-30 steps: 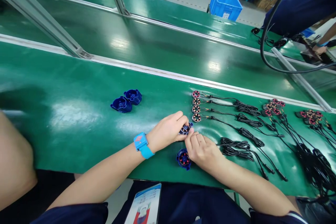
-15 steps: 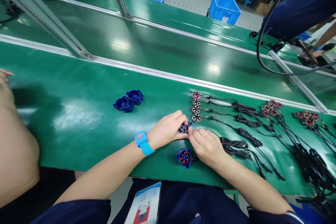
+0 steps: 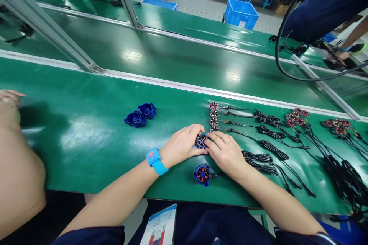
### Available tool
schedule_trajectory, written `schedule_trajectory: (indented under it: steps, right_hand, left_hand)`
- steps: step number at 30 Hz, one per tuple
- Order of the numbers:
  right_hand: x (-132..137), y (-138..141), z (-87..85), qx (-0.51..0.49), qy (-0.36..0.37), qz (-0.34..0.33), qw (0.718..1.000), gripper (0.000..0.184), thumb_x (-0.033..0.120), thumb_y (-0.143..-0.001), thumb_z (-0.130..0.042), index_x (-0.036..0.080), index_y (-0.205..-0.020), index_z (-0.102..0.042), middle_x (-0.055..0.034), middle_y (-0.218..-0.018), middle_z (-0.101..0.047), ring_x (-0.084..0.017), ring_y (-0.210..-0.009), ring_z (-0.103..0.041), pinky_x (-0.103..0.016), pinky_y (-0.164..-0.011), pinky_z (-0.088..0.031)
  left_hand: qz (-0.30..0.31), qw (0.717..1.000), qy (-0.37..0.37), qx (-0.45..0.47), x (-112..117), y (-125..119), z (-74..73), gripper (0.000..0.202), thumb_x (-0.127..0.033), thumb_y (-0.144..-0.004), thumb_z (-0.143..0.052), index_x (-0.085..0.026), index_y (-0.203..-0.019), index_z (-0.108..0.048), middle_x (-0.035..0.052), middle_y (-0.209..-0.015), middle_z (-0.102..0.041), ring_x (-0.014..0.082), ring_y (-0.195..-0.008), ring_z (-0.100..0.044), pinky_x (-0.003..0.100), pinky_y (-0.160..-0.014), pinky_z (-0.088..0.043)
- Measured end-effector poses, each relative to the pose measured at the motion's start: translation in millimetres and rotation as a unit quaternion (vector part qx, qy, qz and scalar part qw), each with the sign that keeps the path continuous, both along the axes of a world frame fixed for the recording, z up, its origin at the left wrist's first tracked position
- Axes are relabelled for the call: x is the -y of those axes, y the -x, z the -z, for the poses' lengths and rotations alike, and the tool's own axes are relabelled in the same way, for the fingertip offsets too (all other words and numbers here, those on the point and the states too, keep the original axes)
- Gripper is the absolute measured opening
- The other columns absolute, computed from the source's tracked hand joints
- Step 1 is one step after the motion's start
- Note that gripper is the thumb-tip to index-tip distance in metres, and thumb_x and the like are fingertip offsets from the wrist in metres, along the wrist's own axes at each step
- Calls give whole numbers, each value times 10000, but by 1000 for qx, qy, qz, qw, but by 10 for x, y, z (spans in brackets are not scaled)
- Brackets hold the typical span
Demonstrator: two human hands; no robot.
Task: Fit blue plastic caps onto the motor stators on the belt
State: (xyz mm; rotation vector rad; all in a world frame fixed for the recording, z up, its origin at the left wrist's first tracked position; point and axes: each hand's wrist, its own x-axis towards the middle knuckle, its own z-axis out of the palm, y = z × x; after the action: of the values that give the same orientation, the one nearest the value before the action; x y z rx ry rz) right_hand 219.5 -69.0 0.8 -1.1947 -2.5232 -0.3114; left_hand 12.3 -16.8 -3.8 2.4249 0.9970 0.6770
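My left hand (image 3: 185, 140), with a blue wrist strap (image 3: 157, 161), curls its thumb and fingers around a blue motor housing (image 3: 201, 141) that has a ring of wound coils inside. From the right, my right hand (image 3: 225, 152) lays its bent fingers on the same housing's rim and coils. Nearer to me on the bench rests a second blue housing (image 3: 202, 174), fitted with a red-coiled stator and a black cable. Two hollow blue housings (image 3: 135, 119) lie touching each other to the left. Beyond my right hand, several round stators (image 3: 213, 113) form a column, their wires running right.
Bundled black cables (image 3: 273, 132) spread over the green bench (image 3: 94, 134) to the right, with heaped stators (image 3: 297, 117) behind them. A metal rail (image 3: 161, 81) runs along the back. At the left edge is another person's arm (image 3: 20, 153); a black cable (image 3: 277, 53) loops overhead.
My right hand has gone from a fingertip pinch at the housing's edge to fingers laid over its rim and coils. The housing now faces up more openly. The neighbour's hand has shifted slightly.
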Motion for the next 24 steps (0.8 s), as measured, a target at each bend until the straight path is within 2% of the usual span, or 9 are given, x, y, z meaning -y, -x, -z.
schedule_trajectory:
  steps: [3, 6, 8, 13, 18, 24]
  right_hand:
    - [-20, 11, 29, -20, -9, -5, 1000, 190, 236, -980, -572, 148, -1096, -693, -99, -1173, -697, -250, -1107, -581, -384, -918, -489]
    - [-23, 13, 44, -30, -15, -7, 999, 187, 208, -971, -583, 139, -1104, -695, -101, -1165, -701, -240, -1082, -589, -386, -924, -485]
    - [-22, 12, 51, -36, -13, -8, 999, 191, 199, -966, -590, 132, -1112, -692, -103, -1162, -702, -238, -1079, -591, -386, -924, -483]
    - [-30, -7, 74, -66, 11, -9, 998, 212, 228, -973, -586, 142, -1151, -663, -96, -1172, -697, -240, -1088, -595, -399, -924, -488]
    - [-29, -38, 95, -168, 79, -2, 983, 220, 244, -950, -614, 146, -1144, -580, -104, -1086, -696, -239, -1034, -618, -399, -877, -520]
    - [-43, -43, 117, -204, 62, 1, 977, 273, 237, -913, -666, 159, -1126, -514, -109, -1076, -690, -248, -989, -634, -409, -838, -532]
  left_hand:
    - [2, 997, -79, -20, 20, 7, -30, 650, -459, -721, -851, -194, -1153, -445, 55, -1053, -655, 237, -913, -648, 367, -775, -505]
    - [18, 986, -160, -41, 48, 0, -74, 550, -442, -762, -820, -179, -1111, -487, 42, -971, -665, 232, -877, -633, 364, -747, -473]
    - [25, 980, -189, -51, 69, -8, -97, 473, -419, -819, -774, -168, -1115, -504, 36, -928, -660, 219, -857, -625, 357, -747, -461]
    - [24, 973, -204, -104, 126, -41, -143, 439, -403, -865, -723, -131, -1141, -516, 57, -923, -656, 222, -871, -620, 356, -759, -448]
    - [21, 967, -213, -135, 186, -86, -162, 317, -319, -953, -614, -112, -1169, -510, 73, -947, -665, 231, -885, -615, 361, -748, -445]
    - [39, 966, -230, -110, 219, -111, -98, 193, -167, -980, -519, -101, -1161, -518, 82, -1022, -670, 224, -936, -613, 354, -815, -459]
